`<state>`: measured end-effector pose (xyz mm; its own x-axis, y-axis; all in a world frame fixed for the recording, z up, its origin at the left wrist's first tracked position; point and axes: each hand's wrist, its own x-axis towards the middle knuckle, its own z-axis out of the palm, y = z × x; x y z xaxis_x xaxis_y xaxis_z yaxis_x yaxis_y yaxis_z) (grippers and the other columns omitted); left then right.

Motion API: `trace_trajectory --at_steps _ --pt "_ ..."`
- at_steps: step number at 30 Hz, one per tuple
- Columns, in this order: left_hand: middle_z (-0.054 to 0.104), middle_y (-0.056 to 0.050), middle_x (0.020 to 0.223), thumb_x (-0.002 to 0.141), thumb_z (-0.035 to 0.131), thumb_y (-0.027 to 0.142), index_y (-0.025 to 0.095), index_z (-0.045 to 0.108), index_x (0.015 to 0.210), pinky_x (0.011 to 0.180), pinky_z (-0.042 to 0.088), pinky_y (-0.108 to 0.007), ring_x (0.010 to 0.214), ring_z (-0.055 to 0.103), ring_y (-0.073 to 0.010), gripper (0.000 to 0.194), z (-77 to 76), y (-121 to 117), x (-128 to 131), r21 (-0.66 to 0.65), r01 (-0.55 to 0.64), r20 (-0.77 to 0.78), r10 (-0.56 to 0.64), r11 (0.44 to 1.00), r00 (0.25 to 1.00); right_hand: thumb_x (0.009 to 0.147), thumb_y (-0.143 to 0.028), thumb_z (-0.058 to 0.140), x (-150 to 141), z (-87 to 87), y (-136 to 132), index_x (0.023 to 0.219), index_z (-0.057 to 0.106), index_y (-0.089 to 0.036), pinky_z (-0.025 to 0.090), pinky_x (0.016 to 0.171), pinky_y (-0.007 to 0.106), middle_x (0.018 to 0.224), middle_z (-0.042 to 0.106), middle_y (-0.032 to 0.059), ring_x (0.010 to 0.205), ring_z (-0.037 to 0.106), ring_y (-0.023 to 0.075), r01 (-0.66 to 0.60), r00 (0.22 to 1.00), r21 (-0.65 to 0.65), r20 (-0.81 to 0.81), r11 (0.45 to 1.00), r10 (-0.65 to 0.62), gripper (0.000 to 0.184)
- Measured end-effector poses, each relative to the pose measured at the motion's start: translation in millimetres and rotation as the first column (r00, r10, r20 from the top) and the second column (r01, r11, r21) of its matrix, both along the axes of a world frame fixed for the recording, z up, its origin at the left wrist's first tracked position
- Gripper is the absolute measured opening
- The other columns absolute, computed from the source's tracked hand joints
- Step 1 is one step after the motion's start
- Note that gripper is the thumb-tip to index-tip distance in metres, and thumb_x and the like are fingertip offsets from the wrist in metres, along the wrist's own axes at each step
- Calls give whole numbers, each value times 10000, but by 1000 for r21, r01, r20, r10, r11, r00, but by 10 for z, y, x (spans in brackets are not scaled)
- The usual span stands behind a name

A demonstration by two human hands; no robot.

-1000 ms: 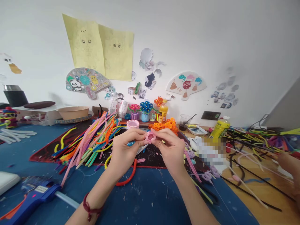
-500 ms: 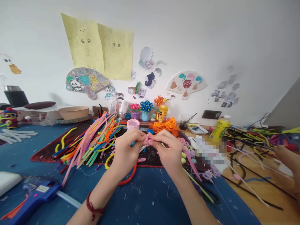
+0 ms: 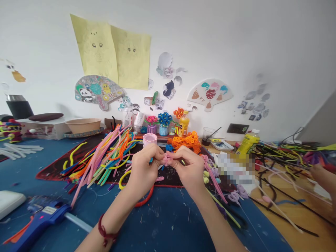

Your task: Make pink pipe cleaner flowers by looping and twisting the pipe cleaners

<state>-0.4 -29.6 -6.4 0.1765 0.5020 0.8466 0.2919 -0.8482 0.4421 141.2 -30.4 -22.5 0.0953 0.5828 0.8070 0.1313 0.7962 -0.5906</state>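
White wall (image 3: 233, 42) at the back, with yellow papers (image 3: 110, 56) stuck up on the left. Below, a wooden table (image 3: 304, 243) with a blue cover (image 3: 168, 227) on most of it, and a dark mat (image 3: 51, 172) with a red edge.

In the middle, up off the mat, a small pink fuzzy piece (image 3: 166, 160), right between the left hand (image 3: 145, 169) and the right hand (image 3: 189, 169). Pinched by the fingertips of both hands, from the left and from the right at once. No nearer to one hand than to the other: touching both. Bunched up tiny and partly covered by fingers, so cannot tell which way the long side points. Out at the far end of the hands, at the very tips.

Beyond the left hand, a pink and white pot (image 3: 149, 139). To the left, a big pile of fuzzy sticks (image 3: 97, 157) in many colours. Beyond the right hand, a heap of orange loops (image 3: 186, 141). On the near left, a blue glue gun (image 3: 46, 218), well apart from both hands. At the right edge, part of another person's hand or arm (image 3: 324, 180), blurry.
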Motion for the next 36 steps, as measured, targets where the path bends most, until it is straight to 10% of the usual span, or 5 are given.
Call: trace_trajectory --at_steps 36 --pt "614 10 676 792 547 -19 157 508 618 593 426 -198 628 552 -95 249 20 -16 3 -52 68 25 -66 996 997 791 -182 719 -4 -33 -5 662 637 -179 356 530 266 609 476 -31 578 456 127 -21 999 26 25 999 20 153"
